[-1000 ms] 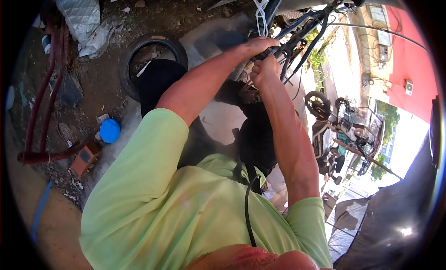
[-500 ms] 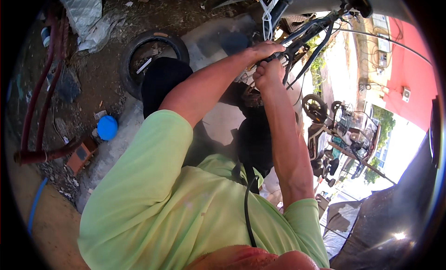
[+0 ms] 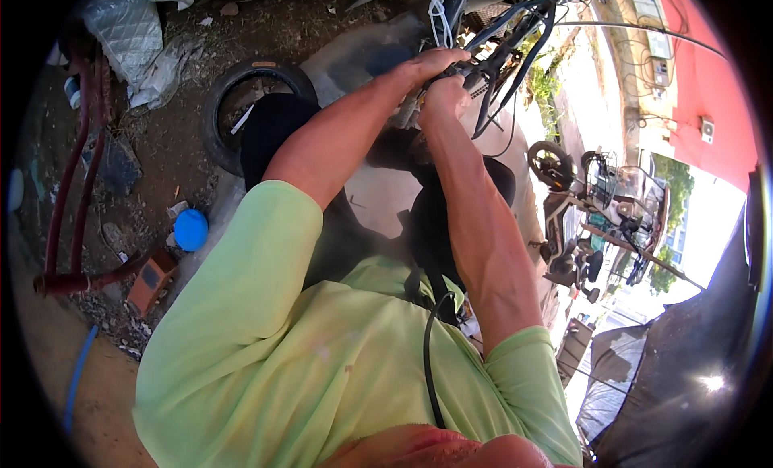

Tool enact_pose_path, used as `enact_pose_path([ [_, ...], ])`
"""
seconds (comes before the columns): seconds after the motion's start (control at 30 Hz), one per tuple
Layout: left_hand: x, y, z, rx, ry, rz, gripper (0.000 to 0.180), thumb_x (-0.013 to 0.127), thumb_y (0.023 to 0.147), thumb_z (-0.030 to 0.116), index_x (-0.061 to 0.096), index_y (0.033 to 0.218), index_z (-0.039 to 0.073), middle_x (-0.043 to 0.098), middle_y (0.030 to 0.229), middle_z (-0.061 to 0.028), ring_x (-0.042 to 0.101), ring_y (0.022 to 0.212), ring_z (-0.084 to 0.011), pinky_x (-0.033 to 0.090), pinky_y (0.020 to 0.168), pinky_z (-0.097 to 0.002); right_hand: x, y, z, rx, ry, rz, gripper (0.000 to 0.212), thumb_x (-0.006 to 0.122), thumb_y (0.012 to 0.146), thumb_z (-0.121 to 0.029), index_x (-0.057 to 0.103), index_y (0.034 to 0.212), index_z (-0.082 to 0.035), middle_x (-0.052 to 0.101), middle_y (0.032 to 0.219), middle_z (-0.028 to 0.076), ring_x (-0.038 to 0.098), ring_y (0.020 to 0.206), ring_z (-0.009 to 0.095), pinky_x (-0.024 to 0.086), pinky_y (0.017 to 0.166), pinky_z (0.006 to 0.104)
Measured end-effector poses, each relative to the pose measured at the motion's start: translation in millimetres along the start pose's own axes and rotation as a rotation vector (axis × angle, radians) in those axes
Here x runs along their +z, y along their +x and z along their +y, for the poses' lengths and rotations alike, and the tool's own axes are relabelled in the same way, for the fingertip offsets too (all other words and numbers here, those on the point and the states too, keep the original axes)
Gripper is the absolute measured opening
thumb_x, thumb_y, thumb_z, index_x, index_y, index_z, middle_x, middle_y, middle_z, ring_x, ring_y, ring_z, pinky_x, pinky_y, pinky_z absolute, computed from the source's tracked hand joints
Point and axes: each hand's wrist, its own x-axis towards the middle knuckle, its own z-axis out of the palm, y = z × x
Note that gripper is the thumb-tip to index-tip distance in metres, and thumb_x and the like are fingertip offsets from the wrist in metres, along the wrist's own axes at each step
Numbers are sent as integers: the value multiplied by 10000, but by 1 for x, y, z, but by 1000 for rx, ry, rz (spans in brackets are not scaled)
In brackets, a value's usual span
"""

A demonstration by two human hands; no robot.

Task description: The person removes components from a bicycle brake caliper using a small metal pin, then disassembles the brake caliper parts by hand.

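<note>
The left hand (image 3: 439, 63) and right hand (image 3: 445, 101) meet beside black cabled tubing (image 3: 501, 58); a tire (image 3: 212, 115) lies on dirt (image 3: 175, 138).

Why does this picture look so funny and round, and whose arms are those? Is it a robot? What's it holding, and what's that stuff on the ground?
Good questions! There's no robot. The grip here is a person's own two bare hands: the left hand and the right hand. The camera sits on that person's head and looks down, so you see the green shirt below. Its wide fisheye lens bends straight things near the edge.

Both hands are close together at a dark frame with cables. They seem to hold a part of it, but it's too small to tell which.

On the ground at the left lie a black tyre, a round blue thing, a reddish brick and a dark red pipe frame.
</note>
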Motion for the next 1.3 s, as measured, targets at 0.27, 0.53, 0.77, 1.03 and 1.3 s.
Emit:
enact_pose_path([
  [0.27, 6, -6, 3, -35, -24, 10, 378, 694, 902, 472, 636, 946, 101, 593, 792, -25, 549, 717, -164, 460, 675, -368, -3, -7, 3, -79, 45, -38, 569, 462, 988, -381, 637, 1191, 120, 682, 1165, 264, 681, 1041, 395, 541, 867, 483],
  [0.53, 1, 1, 1, -20, 5, 6, 418, 647, 925, 460, 698, 1081, 76, 665, 929, -48, 600, 802, -170, 483, 755, -371, -2, -13, -1, -100, -23, -15, 604, 385, 1047, -381, 668, 1126, 147, 674, 1171, 324, 668, 1083, 449, 534, 916, 501],
  [0.77, 2, -3, 1, 0, -48, 11, 324, 698, 913, 433, 642, 917, 113, 592, 767, -16, 526, 672, -146, 453, 635, -353, 0, -5, 4, -89, -38, 4, 576, 445, 1004, -385, 652, 1184, 120, 675, 1200, 282, 666, 1091, 419, 520, 913, 500],
  [1.03, 2, -8, 3, 54, -26, -6, 336, 697, 914, 434, 653, 945, 103, 599, 827, -17, 528, 733, -131, 455, 681, -330, 1, -5, 6, -114, -49, -19, 584, 443, 1007, -410, 672, 1150, 108, 671, 1200, 298, 649, 1115, 448, 512, 933, 510],
  [1.3, 4, -9, 6, 36, -1, 8, 324, 695, 912, 429, 653, 958, 110, 598, 829, -11, 526, 728, -128, 451, 665, -326, -2, -9, 4, -138, -96, -3, 598, 433, 1009, -414, 665, 1167, 114, 662, 1217, 307, 636, 1142, 456, 502, 958, 517],
])
